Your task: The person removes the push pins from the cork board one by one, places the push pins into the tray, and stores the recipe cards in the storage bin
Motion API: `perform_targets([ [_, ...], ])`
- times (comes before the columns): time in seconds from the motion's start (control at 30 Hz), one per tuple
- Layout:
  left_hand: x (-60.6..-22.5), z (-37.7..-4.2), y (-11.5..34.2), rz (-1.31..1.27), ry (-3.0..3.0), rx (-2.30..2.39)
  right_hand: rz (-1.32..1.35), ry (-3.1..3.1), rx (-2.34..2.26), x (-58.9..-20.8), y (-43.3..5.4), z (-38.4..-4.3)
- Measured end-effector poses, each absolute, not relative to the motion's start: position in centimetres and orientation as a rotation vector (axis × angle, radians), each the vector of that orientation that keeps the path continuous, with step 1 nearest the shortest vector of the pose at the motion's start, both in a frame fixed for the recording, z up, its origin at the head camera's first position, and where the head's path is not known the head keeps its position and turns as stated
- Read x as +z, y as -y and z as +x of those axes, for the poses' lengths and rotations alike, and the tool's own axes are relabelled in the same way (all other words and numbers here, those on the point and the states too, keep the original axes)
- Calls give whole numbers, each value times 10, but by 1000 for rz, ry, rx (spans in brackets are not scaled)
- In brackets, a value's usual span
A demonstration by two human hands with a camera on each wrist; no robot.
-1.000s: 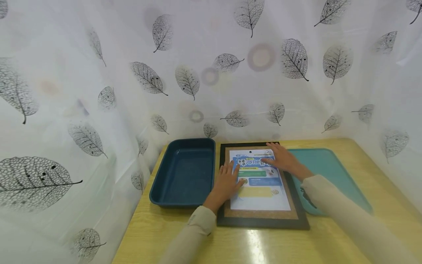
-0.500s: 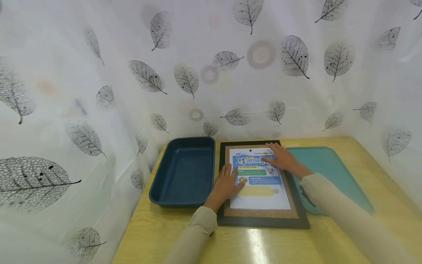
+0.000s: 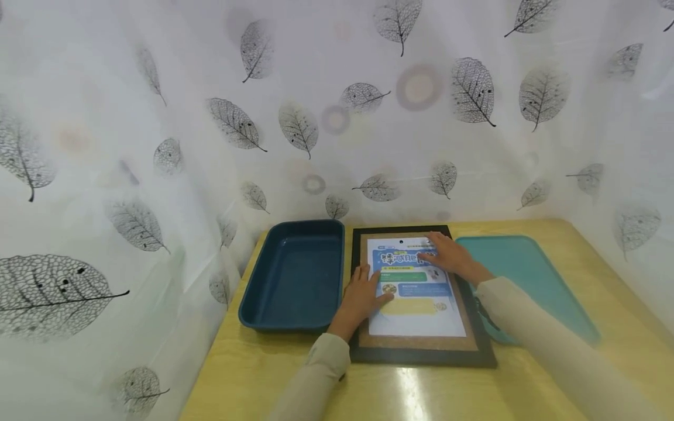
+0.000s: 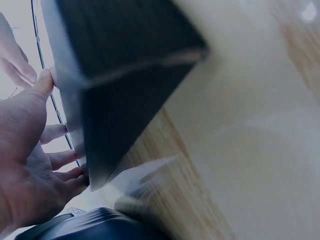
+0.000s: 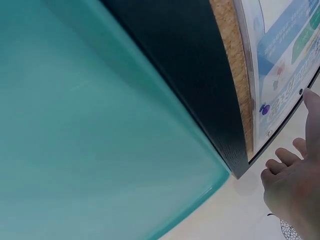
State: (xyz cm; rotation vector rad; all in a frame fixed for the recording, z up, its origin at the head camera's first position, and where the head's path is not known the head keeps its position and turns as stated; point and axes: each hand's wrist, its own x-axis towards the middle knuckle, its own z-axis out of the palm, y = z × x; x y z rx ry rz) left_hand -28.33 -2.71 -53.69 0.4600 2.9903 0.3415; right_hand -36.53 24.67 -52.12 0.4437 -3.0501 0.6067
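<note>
A cork board (image 3: 416, 355) with a black frame lies on the table, and a white printed sheet (image 3: 421, 327) covers most of its cork. My left hand (image 3: 360, 301) rests over the board's left edge, fingers spread onto the sheet. In the left wrist view its fingers (image 4: 62, 159) reach over the frame, relaxed and holding nothing. My right hand (image 3: 451, 256) lies over the sheet's top right corner with fingers extended. A purple push pin (image 5: 265, 109) shows near the sheet's edge in the right wrist view; my right fingertips partly cover that corner in the head view.
A deep dark blue tray (image 3: 295, 324) stands left of the board. To its right lies a flat teal tray (image 3: 518, 263), partly under the right forearm. The wooden table (image 3: 253, 374) meets a leaf-printed curtain (image 3: 326, 158) at the back and sides.
My left thumb and fingers have shifted slightly down the sheet. The right hand stays near the top right corner. Board and trays keep their places.
</note>
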Motion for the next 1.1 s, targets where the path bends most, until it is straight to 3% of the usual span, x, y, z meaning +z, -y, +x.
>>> perform_targets([
  [1.1, -536, -284, 29, 466, -3044, 384, 448, 3019, 642, -537, -219, -392],
])
